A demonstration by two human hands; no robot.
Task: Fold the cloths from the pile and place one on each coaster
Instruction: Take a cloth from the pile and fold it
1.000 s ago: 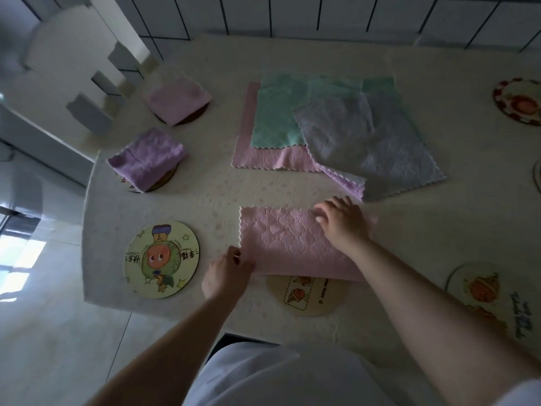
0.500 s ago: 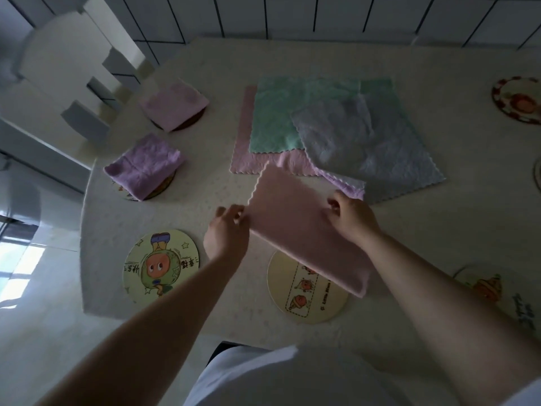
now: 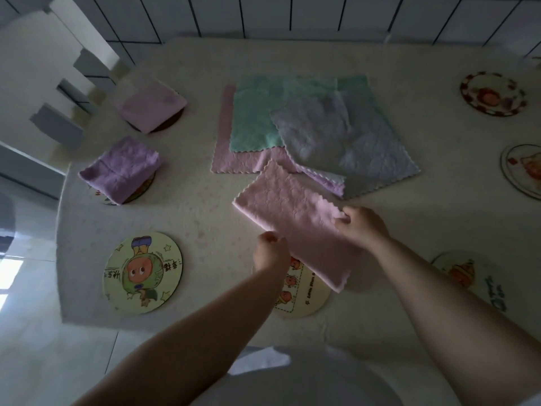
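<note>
Right hand (image 3: 361,227): fingers curled, pinching the pink cloth (image 3: 295,221) at its right edge. Left hand (image 3: 270,253): fingers curled on its lower edge. Cloth held at centre frame, folded, overlapping a coaster (image 3: 304,294) below. Pile (image 3: 307,127) lies upper centre on the table (image 3: 205,200).

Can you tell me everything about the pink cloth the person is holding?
The pink fluffy cloth with wavy edges looks like soft microfibre with a bumpy quilted pattern. It is folded into a long strip and lies slanted, its far end near the cloth pile, its near end over the round cream coaster with fruit pictures. The left hand pinches one long edge and the right hand pinches the other.
</note>
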